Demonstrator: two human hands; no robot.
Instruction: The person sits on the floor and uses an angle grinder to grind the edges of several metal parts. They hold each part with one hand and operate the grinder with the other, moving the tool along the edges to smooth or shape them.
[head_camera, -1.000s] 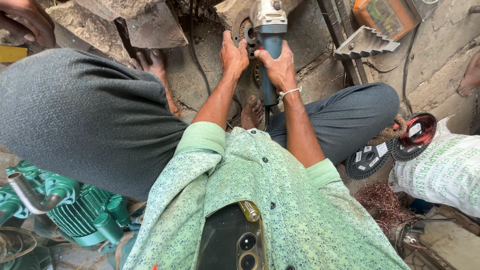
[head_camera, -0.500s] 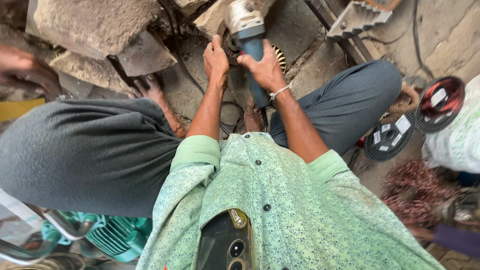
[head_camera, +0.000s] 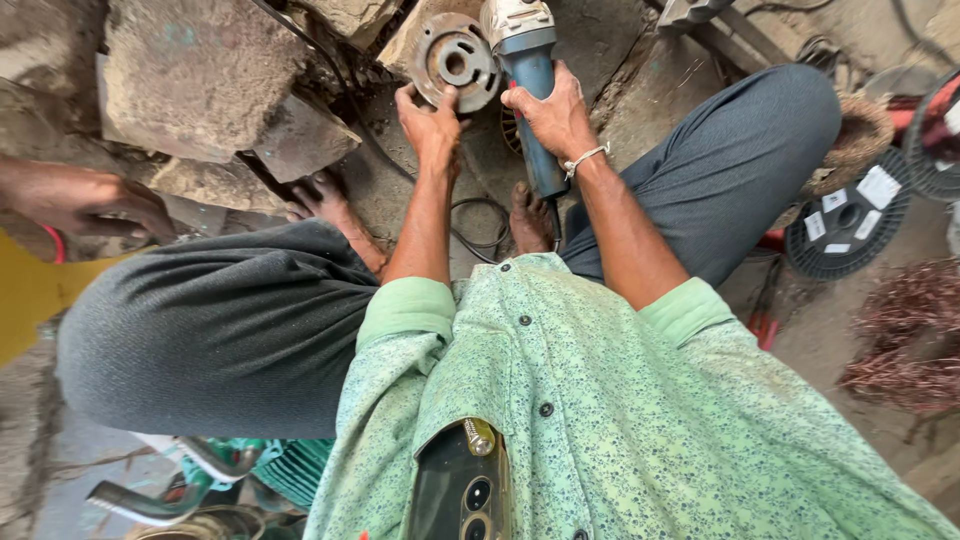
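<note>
My right hand (head_camera: 548, 112) grips the blue body of an angle grinder (head_camera: 520, 45) whose grey head points away from me. My left hand (head_camera: 430, 118) holds the lower edge of a rusty round metal disc (head_camera: 455, 60) lying on the ground just left of the grinder head. The grinder's black cord (head_camera: 480, 225) loops on the ground between my bare feet (head_camera: 527, 218). I am squatting, with grey trousers and a green patterned shirt filling the lower view.
Rough stone blocks (head_camera: 200, 70) lie at the upper left. Another person's hand (head_camera: 85, 200) reaches in from the left edge. Black empty wire spools (head_camera: 848, 215) and tangled copper wire (head_camera: 910, 330) sit at right. A green motor housing (head_camera: 285, 470) lies at bottom left.
The view has tilted down and shifted, bringing the disc and grinder lower in frame. My left hand has moved onto the disc's edge; my right hand stays on the grinder.
</note>
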